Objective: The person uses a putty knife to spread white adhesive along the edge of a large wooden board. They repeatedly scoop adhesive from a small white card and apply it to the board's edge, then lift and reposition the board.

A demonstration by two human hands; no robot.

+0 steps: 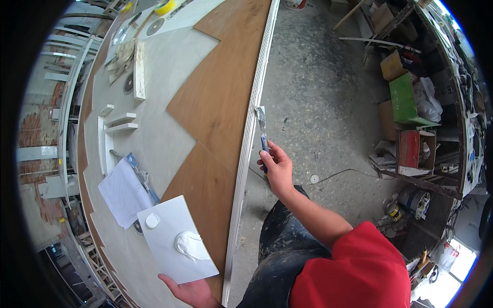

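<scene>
My right hand [277, 167] is closed around the dark blue handle of a putty knife [262, 126]. Its metal blade points away from me and lies at the white edge strip [248, 134] along the right side of the worktable. Low on the left, my left hand [192, 293] supports a flat white board [172, 246] from below, so most of its fingers are hidden. On that board sit a large dollop of white paste [191, 246] and a smaller round white lump [152, 220].
Zigzag-cut brown wood panels [215, 87] cover the table's right part. On its pale part lie paper sheets [123, 192], white strips [121, 123], a glove [121, 59] and yellow tape [164, 7]. Boxes [411, 97] fill a rack at right; a cable [339, 173] crosses the floor.
</scene>
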